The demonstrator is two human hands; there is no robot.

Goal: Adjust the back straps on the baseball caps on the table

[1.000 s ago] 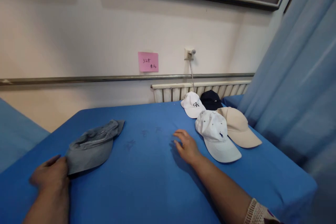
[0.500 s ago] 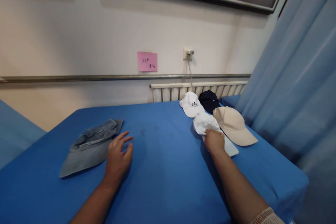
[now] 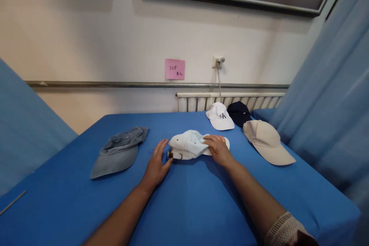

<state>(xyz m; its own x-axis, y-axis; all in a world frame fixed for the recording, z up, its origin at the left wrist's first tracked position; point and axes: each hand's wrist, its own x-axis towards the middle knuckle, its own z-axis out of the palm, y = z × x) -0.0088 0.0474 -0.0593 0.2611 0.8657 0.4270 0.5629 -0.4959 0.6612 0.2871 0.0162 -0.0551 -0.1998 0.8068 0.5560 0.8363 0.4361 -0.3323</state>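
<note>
A pale blue-white baseball cap (image 3: 188, 143) is in the middle of the blue-covered table, its strap and brown buckle on the left and its brim to the right. My right hand (image 3: 220, 152) grips it where crown meets brim. By the strap end, my left hand (image 3: 155, 169) has its thumb and fingers apart; whether the fingertips touch the cap I cannot tell. Left of that hand lies a grey-blue washed cap (image 3: 118, 152), its brim toward me.
Toward the right back are a white cap (image 3: 219, 116) with dark letters, a navy cap (image 3: 238, 113) and a beige cap (image 3: 266, 140). Blue curtains (image 3: 325, 96) hang on both sides. A radiator (image 3: 198, 103) and wall rail (image 3: 129, 84) run behind the table (image 3: 184, 207).
The pale cap has moved left from beside the beige cap to mid-table, carried by my right hand. My left hand has come right to its strap end. The view has shifted left.
</note>
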